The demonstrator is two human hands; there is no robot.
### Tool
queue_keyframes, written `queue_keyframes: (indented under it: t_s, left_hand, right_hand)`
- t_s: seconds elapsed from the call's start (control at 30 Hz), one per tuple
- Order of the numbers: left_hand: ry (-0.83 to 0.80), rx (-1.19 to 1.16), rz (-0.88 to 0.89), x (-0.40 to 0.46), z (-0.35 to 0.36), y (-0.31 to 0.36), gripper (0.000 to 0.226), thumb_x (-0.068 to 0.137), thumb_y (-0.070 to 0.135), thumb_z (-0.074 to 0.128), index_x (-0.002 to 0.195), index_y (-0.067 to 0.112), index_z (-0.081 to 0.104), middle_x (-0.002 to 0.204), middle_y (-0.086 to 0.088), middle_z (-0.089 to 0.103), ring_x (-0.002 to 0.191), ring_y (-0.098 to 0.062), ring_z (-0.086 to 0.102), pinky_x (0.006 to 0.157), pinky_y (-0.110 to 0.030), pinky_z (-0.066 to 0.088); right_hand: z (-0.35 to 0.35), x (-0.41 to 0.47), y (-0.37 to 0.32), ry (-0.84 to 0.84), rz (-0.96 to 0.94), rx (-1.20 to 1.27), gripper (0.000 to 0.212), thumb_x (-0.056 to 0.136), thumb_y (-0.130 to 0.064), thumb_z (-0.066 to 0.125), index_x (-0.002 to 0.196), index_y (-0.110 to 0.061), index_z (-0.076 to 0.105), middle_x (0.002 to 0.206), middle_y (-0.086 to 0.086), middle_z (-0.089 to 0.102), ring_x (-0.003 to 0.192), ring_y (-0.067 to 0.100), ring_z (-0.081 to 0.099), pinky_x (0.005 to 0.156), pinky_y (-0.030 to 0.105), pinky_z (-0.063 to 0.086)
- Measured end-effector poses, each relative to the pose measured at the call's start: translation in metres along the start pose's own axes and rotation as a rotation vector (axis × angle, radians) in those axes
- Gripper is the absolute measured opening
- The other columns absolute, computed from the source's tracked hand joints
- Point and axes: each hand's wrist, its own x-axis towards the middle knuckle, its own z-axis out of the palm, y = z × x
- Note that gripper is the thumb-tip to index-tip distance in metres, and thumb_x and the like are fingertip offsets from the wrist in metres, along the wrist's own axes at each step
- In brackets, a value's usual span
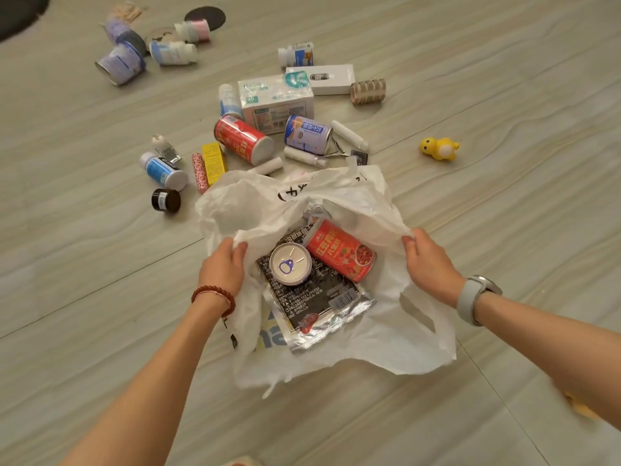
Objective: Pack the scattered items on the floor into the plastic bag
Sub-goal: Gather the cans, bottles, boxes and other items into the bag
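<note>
Pale floor (504, 95) with a wavy wood-like grain fills the whole view, with a dark round mat far at the top. I hold the white plastic bag (403, 338) open near me: my left hand (223, 269) pinches its left edge with closed fingers, my right hand (428, 260) grips the right edge the same way. Inside already lie a red can (341, 250), a white-topped can (290, 264) and a foil packet (319, 307). I judge the task only begun: another red can (243, 139), a tissue box (277, 102), bottles and a yellow toy (440, 149) are not yet packed
</note>
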Motion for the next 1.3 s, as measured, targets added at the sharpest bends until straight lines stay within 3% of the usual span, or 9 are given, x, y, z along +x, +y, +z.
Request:
queue_keyframes:
  t_s: [0.17, 0.3, 0.37, 0.43, 0.57, 0.77, 1.03, 1.2, 1.3]
  left_hand:
    - [0.057, -0.437, -0.05, -0.008, -0.03, 0.026, 0.02, 0.094, 0.029, 0.043, 0.108, 0.014, 0.047, 0.101, -0.007, 0.053, 0.093, -0.022, 0.051, 0.079, -0.031, 0.039]
    - [0.233, -0.281, 0.147, -0.013, -0.046, 0.053, 0.043, 0.092, 0.034, 0.046, 0.134, 0.028, 0.036, 0.128, -0.01, 0.049, 0.11, -0.025, 0.05, 0.091, -0.038, 0.043]
    - [0.29, -0.046, 0.227, -0.016, -0.047, 0.06, 0.05, 0.091, 0.039, 0.045, 0.139, 0.032, 0.031, 0.132, -0.012, 0.042, 0.108, -0.028, 0.051, 0.081, -0.037, 0.044]
    - [0.236, 0.181, 0.25, -0.015, -0.043, 0.059, 0.058, 0.088, 0.049, 0.043, 0.141, 0.036, 0.023, 0.137, -0.009, 0.036, 0.111, -0.029, 0.051, 0.077, -0.039, 0.047]
    - [-0.096, 0.484, 0.158, -0.018, -0.034, 0.047, 0.056, 0.086, 0.054, 0.046, 0.138, 0.035, 0.033, 0.132, -0.004, 0.054, 0.116, -0.027, 0.053, 0.085, -0.037, 0.047]
    - [-0.001, -0.249, 0.222, -0.037, -0.063, 0.07, 0.024, 0.089, 0.016, 0.055, 0.106, 0.004, 0.068, 0.102, 0.001, 0.065, 0.095, -0.012, 0.056, 0.085, -0.021, 0.038]
    - [0.148, -0.418, 0.221, -0.05, -0.103, 0.106, 0.02, 0.089, 0.02, 0.055, 0.105, 0.015, 0.066, 0.083, 0.007, 0.061, 0.072, -0.003, 0.055, 0.063, -0.009, 0.044]
    - [0.335, -0.029, 0.13, -0.031, -0.087, 0.084, 0.03, 0.094, 0.028, 0.046, 0.113, 0.014, 0.064, 0.111, -0.014, 0.067, 0.101, -0.031, 0.059, 0.076, -0.03, 0.04]
    - [0.132, 0.299, 0.075, -0.025, -0.059, 0.051, 0.035, 0.094, 0.038, 0.038, 0.108, 0.021, 0.066, 0.114, -0.013, 0.06, 0.1, -0.035, 0.058, 0.076, -0.037, 0.045]
  right_hand:
    - [-0.02, -0.003, -0.017, 0.04, -0.087, 0.202, 0.031, 0.097, -0.027, 0.034, 0.12, -0.009, 0.046, 0.104, 0.006, 0.054, 0.103, 0.03, 0.053, 0.08, 0.032, 0.039]
    - [-0.032, -0.005, -0.039, 0.053, -0.232, 0.124, 0.042, 0.094, -0.039, 0.039, 0.132, -0.02, 0.042, 0.131, 0.002, 0.054, 0.122, 0.022, 0.047, 0.097, 0.033, 0.037]
    - [-0.033, -0.007, -0.046, 0.088, -0.288, 0.005, 0.03, 0.096, -0.038, 0.034, 0.102, -0.024, 0.06, 0.101, 0.006, 0.067, 0.103, 0.029, 0.057, 0.078, 0.032, 0.04]
    - [-0.034, -0.008, -0.048, 0.09, -0.275, -0.163, 0.042, 0.096, -0.037, 0.032, 0.058, -0.023, 0.044, 0.059, 0.002, 0.051, 0.073, 0.032, 0.052, 0.063, 0.033, 0.034]
    - [-0.037, -0.008, -0.041, -0.006, -0.204, -0.363, 0.052, 0.095, -0.032, 0.037, 0.047, -0.014, 0.033, 0.049, 0.004, 0.038, 0.064, 0.03, 0.047, 0.059, 0.033, 0.032]
    - [-0.069, -0.008, -0.078, 0.066, -0.3, -0.238, 0.051, 0.092, -0.024, 0.042, 0.044, -0.012, 0.028, 0.047, 0.008, 0.036, 0.054, 0.026, 0.039, 0.056, 0.034, 0.028]
    - [-0.113, -0.024, -0.127, 0.308, -0.479, 0.053, 0.056, 0.096, -0.025, 0.04, 0.041, -0.017, 0.027, 0.029, -0.003, 0.037, 0.038, 0.007, 0.04, 0.042, 0.016, 0.029]
    - [-0.092, -0.017, -0.112, 0.308, -0.361, -0.321, 0.058, 0.095, -0.046, 0.026, 0.056, -0.014, 0.053, 0.07, 0.016, 0.061, 0.075, 0.034, 0.057, 0.067, 0.037, 0.04]
    - [-0.073, -0.003, -0.073, 0.117, -0.192, -0.752, 0.06, 0.095, -0.049, 0.022, 0.092, -0.009, 0.066, 0.105, 0.018, 0.066, 0.1, 0.035, 0.059, 0.078, 0.036, 0.043]
